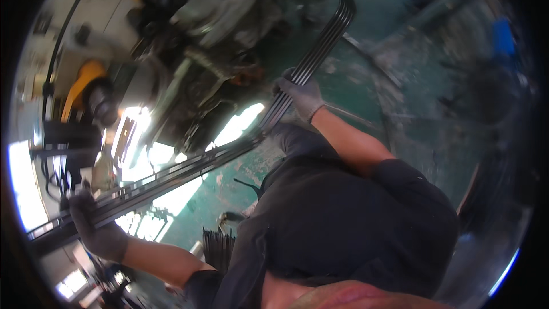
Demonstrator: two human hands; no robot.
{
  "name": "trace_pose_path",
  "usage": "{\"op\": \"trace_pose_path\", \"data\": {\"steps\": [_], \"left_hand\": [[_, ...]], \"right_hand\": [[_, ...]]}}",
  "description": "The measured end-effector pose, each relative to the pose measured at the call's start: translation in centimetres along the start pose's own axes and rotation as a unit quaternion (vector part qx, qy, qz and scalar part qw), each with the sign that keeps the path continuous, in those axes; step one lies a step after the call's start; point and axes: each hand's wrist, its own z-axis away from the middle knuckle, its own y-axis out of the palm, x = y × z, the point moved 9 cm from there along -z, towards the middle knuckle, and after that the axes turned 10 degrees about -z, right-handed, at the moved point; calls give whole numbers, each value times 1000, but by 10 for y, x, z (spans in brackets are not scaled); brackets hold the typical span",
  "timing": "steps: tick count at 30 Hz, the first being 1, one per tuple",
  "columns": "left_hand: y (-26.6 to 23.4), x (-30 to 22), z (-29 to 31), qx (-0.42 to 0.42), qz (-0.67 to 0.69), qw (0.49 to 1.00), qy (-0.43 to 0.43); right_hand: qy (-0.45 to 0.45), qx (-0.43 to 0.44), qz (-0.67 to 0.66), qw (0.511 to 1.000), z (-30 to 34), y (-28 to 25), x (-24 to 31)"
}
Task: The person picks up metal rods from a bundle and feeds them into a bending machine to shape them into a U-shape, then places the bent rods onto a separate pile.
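A bundle of long dark metal rods (320,51) stretches across the view, from the far middle down to the left edge. It bends near its far end and again close to the middle. My right hand (301,97), in a grey glove, is wrapped round the rods between those two bends. At the left, my left hand (100,232), also gloved in grey, grips the same bundle near its left end. Some fingers of each hand are hidden by the rods, and motion smears parts of the picture.
Grimy machinery (211,63) stands beyond the bundle, with yellow-and-black machine parts (94,91) at the left. A stack of dark rods (218,246) is low beside my body. The green floor (354,68) is scuffed. Something blue (503,37) shows at the far right.
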Motion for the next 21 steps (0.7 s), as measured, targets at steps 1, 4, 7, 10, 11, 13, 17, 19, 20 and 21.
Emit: {"op": "trace_pose_path", "data": {"steps": [1,4,7,10,11,13,17,19,20,21], "left_hand": [[15,18,14,-7,82,996,-45],[89,73,90,8,235,958,-161],[237,9,206,175,233,927,-238],[335,-91,320,313,204,903,-211],[365,-114,360,354,230,882,-207],[393,-195,410,476,238,846,-41],[504,-273,561,581,425,572,-393],[524,-317,587,634,374,579,-352],[538,-339,602,607,395,527,-445],[536,-366,614,571,408,466,-539]], "right_hand": [[-39,-54,47,997,14,-51,33],[-146,-219,125,957,83,-200,137],[-254,-391,187,865,165,-303,245],[-340,-521,325,712,262,-374,355],[-347,-548,366,667,286,-398,384],[-395,-545,390,628,334,-446,435],[-376,-583,405,595,391,-563,547],[-325,-625,507,496,402,-640,597],[-278,-640,506,507,397,-677,616],[-235,-667,514,486,397,-717,637]]}}
